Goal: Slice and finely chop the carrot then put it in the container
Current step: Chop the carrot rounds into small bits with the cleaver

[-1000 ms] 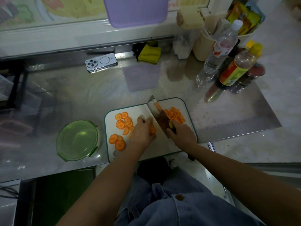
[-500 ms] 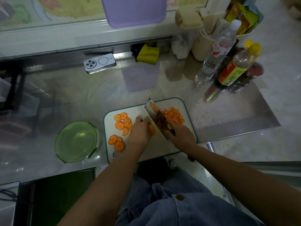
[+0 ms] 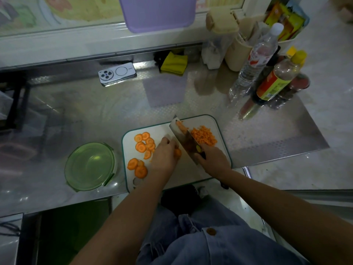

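Stainless steel, dimpled and glare-streaked: the table (image 3: 95, 115) runs under a pale window sill, and a lilac plastic sheet (image 3: 157, 13) hangs at the top edge of view. At the back lie a white phone (image 3: 116, 73), camera side up, and a folded yellow cloth (image 3: 174, 63). In the far right corner stand a beige holder (image 3: 236, 54), a clear water bottle (image 3: 256, 60) and a yellow-capped sauce bottle (image 3: 277, 81). A white cutting board (image 3: 187, 169) with a teal rim sits at the near edge. Just left of it, apart from it, is a round green container (image 3: 89, 166). The carrot is all on the board, in 3 lots. Round slices (image 3: 142, 144) lie in 2 loose clusters on the left. A heap of fine orange dice (image 3: 203, 135) lies on the right, beyond the blade. A small stack of slices (image 3: 177, 153) sits under the left grip (image 3: 164, 155), whose curled fingertips pin it down. The right grip (image 3: 214, 159) is clenched round the handle of a cleaver (image 3: 183, 136). Its blade runs diagonally beside the left knuckles, with orange bits stuck to its face. Denim-clad knees show below.
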Tool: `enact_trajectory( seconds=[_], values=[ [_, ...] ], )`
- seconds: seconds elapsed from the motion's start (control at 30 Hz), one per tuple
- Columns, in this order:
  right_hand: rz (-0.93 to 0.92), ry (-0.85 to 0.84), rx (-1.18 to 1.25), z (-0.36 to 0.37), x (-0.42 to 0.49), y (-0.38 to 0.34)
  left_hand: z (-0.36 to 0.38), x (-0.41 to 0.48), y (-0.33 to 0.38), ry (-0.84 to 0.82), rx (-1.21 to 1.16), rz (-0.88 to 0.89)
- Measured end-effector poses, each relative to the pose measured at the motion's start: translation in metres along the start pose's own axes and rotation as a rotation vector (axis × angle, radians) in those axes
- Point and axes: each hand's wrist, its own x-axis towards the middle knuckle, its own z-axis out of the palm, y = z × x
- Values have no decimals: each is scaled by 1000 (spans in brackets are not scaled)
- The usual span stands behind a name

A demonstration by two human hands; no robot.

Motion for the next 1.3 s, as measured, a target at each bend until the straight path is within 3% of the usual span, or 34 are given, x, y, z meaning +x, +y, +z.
enact_trajectory(
  seconds=[0.4,0.77,1.3],
  values=[
    [4,-20,23,-3,1,-2,-5,4,-8,29,-229,-156],
    [-17,8,-44,2,-2,-8,-2,-5,-6,31,-39,-171],
    [-75,11,-115,5,-4,-11,0,-8,4,71,-178,-176]
  ],
)
